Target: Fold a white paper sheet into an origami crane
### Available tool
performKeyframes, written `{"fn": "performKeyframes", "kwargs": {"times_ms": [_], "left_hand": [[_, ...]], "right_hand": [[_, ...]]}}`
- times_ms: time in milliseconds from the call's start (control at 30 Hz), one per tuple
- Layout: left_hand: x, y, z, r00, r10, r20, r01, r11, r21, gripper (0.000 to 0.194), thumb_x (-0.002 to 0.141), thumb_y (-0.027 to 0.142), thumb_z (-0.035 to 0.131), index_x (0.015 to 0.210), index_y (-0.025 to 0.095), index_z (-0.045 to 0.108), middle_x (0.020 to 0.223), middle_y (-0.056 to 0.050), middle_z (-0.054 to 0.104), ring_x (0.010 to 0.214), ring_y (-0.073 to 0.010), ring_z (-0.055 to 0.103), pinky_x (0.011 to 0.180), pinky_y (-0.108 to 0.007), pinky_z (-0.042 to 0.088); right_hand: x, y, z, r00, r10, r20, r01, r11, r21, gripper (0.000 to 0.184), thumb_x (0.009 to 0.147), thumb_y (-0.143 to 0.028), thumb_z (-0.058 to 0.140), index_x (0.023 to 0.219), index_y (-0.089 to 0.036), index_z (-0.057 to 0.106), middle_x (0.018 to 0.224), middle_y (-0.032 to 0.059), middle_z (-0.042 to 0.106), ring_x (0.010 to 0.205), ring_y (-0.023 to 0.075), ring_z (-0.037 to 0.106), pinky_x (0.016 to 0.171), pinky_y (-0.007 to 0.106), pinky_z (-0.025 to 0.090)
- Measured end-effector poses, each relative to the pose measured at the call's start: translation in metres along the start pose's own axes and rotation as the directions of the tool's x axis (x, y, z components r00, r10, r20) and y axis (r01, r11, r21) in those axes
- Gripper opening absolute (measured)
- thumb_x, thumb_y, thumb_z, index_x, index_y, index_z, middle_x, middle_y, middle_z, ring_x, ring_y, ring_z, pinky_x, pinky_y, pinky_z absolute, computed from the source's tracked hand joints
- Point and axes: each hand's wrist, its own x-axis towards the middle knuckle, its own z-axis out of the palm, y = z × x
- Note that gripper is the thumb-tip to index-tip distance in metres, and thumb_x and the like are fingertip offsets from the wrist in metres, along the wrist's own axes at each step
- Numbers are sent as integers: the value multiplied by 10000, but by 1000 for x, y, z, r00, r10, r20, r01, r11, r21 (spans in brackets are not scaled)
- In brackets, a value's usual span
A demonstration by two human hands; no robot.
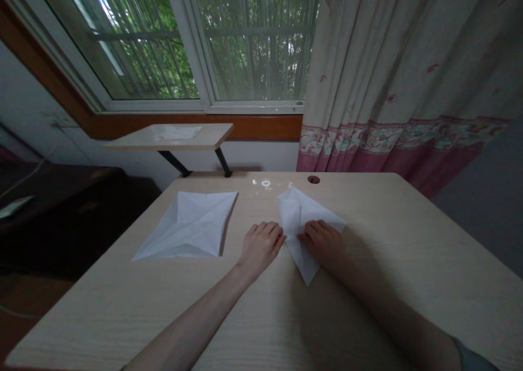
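From where I stand, the tabletop [368, 305] lies bare toward four and eight o'clock; a creased paper sheet [190, 226] blocks ten, and a small shelf [171, 137] crowds eleven

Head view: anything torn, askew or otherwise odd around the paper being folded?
Nothing stands out. The folded paper lies flat under both hands, with no tear visible. The second sheet to the left is creased and sits at an angle to the desk edge, but it looks intact.
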Motion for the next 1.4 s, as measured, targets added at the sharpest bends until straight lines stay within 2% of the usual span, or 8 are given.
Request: {"fn": "performKeyframes", "kwargs": {"times_ms": [267,633,1067,1400], "left_hand": [[0,0,-3,999,-23,24,24,999,-49,150,959,337,590,874,217,621,890,-11,668,835,-198,593,729,-344,353],[-2,2,-7,999,-12,34,18,983,-180,184,922,358,648,811,213,630,841,6,676,804,-182,605,715,-323,346],[-5,4,-10,997,10,78,14,955,-298,192,880,362,688,775,211,631,806,14,676,775,-171,610,716,-307,365],[-7,11,-12,989,27,144,35,911,-410,211,786,309,762,702,201,602,765,37,674,755,-157,622,722,-288,375]], "right_hand": [[2,0,0,999,-39,-10,39,999,33,161,957,-170,535,815,-199,604,861,56,680,842,236,622,758,386,478],[0,5,10,1000,-21,-14,23,990,137,182,953,-150,509,795,-219,570,848,50,660,823,224,607,745,371,490],[1,5,7,1000,-8,2,7,982,190,180,955,-149,512,798,-221,564,849,43,661,842,217,610,777,366,499],[1,4,2,1000,-8,15,5,986,169,180,950,-150,519,791,-230,549,859,39,667,841,219,618,759,361,507]]}}
